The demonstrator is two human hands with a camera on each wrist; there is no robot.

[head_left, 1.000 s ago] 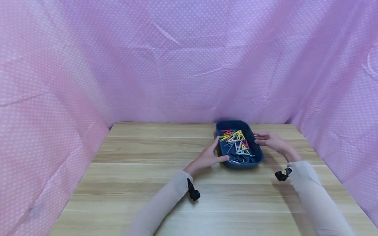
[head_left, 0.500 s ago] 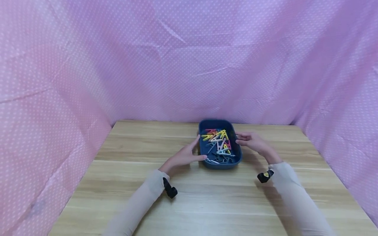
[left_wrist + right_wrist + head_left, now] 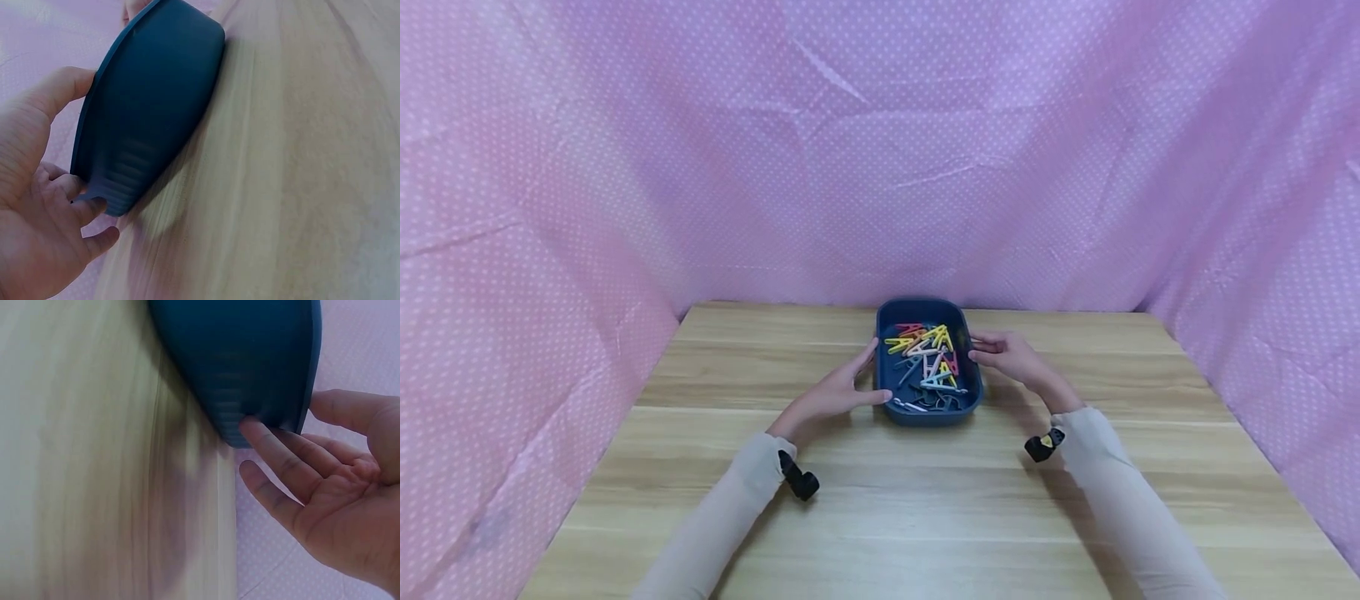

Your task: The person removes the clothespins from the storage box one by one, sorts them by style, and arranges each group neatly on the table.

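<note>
A dark blue plastic basket (image 3: 934,419) is held between both hands near the back of the table. Inside it lie several colourful clothespins (image 3: 942,337), with thin hook-like pieces at the near end. My left hand (image 3: 829,397) grips the left side, its thumb at the rim near the front corner. The left wrist view has that hand's fingers bent at the far end of the basket wall. On the opposite side, my right hand (image 3: 1015,358) holds the basket, thumb at the rim; in the right wrist view its fingers (image 3: 275,450) reach along the ridged outer wall.
The wood-grain table (image 3: 910,517) spreads toward me and to both sides. A pink polka-dot curtain (image 3: 880,167) hangs behind its back edge and along both sides. A small black camera (image 3: 805,485) is strapped to each sleeved wrist.
Both hands have moved the basket left along the back of the table, from right of centre to about the middle. The clothespins have travelled with it, and the grip looks the same.
</note>
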